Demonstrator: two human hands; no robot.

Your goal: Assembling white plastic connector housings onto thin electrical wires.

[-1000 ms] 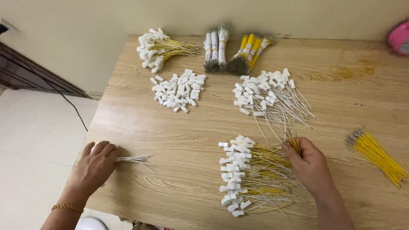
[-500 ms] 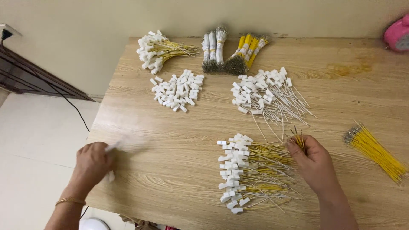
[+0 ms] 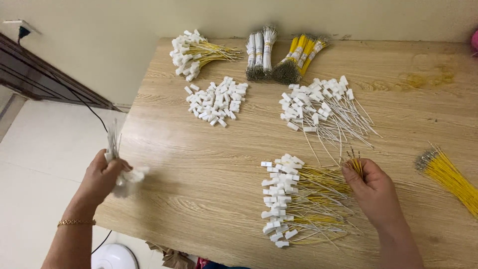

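Note:
My left hand point(image 3: 103, 177) is at the table's left edge, closed on a small bunch of white wires with white plugs point(image 3: 119, 167); the wires stick upward and the plugs look blurred. My right hand point(image 3: 372, 188) rests on the wooden table point(image 3: 199, 164) and pinches a few short yellow wires point(image 3: 354, 163) that stand up between its fingers. Just left of that hand lies a pile of yellow wires with white plugs point(image 3: 291, 201).
A heap of white-wired plugs point(image 3: 321, 107) lies beyond the right hand. Loose white plugs point(image 3: 216, 100) sit at centre left. Another yellow-wired plug bunch point(image 3: 196, 52), tied white bundles point(image 3: 260, 52) and yellow bundles point(image 3: 301, 55) line the far edge. Loose yellow wires point(image 3: 448, 174) lie right.
My left hand picked up the white wire bunch from the table edge, lifted it and turned it so the wires point up. My right hand stayed in place with the yellow wires.

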